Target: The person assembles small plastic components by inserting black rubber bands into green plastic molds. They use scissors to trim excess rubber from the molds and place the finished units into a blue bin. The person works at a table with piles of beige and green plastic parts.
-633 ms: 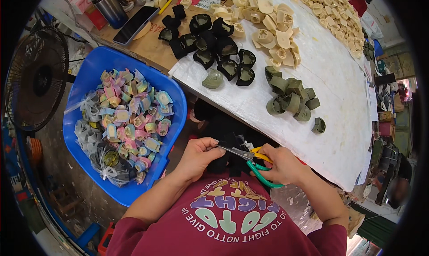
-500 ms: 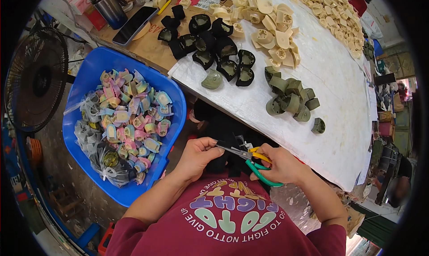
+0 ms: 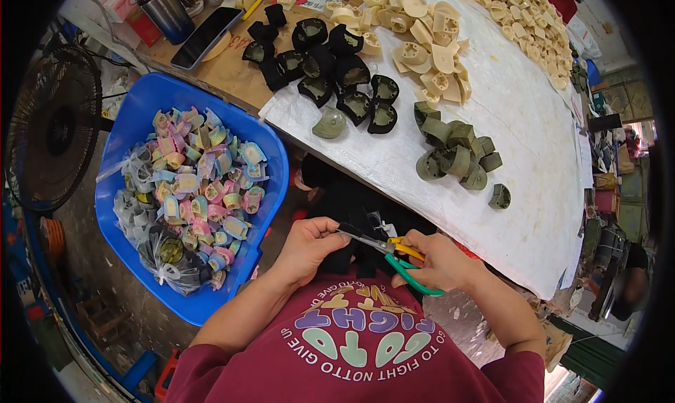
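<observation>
I am watching from above as the right hand (image 3: 439,262) is closing around a pair of scissors with green and yellow handles (image 3: 394,257), fingers through the loops, the blades partly open and pointing left. The left hand (image 3: 309,245) is pinching a small black moulded piece (image 3: 351,252) against the lap, fingers curled tight on it just where the blade tips are meeting it. I am judging this to be trimming work on that black piece, and it is sitting low in front of the maroon printed shirt (image 3: 351,340), below the near edge of the white woven sheet covering the table (image 3: 534,164).

As for progress, I am reading it from the piles. A cluster of black heel-shaped parts (image 3: 330,72) is lying on the sheet, with olive-green block pieces (image 3: 457,153) near them and a wide spread of cream-coloured parts (image 3: 429,37) further back. Whether those are finished or waiting I cannot tell. To the left, a blue plastic tub (image 3: 140,114) is holding a heap of pastel-coloured pieces (image 3: 197,185), some bagged in clear plastic. The single piece in hand is mid-cut, so I am judging plenty of work to be remaining.
</observation>
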Demonstrator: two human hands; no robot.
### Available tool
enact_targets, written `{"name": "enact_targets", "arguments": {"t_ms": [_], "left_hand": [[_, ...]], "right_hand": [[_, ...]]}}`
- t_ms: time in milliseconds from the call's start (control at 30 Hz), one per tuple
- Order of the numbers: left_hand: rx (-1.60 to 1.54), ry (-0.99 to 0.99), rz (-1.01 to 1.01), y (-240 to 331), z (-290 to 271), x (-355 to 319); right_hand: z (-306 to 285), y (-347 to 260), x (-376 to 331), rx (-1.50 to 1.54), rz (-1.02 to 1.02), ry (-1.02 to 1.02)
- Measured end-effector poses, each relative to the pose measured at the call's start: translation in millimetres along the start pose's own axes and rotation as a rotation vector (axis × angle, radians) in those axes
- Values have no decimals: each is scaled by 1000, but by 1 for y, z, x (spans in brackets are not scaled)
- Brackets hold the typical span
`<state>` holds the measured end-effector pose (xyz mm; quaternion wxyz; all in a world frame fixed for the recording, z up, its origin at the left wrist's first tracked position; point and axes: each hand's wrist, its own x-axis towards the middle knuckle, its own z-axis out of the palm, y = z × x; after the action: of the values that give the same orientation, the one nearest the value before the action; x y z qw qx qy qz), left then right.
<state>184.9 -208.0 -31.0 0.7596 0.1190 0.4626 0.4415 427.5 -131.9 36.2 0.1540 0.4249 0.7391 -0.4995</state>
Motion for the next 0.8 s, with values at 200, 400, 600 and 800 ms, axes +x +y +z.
{"name": "enact_targets", "arguments": {"t_ms": [200,400,600,800], "left_hand": [[-4,25,-21,-3,0,1],[20,42,-55,-6,-3,2],[29,46,-74,-13,-1,2],[-15,93,-112,-11,-2,-3]], "right_hand": [[4,8,2,3,-46,25],[20,25,7,21,-91,96],[15,8,16,-88,-79,114],[17,10,22,-36,-74,47]]}}
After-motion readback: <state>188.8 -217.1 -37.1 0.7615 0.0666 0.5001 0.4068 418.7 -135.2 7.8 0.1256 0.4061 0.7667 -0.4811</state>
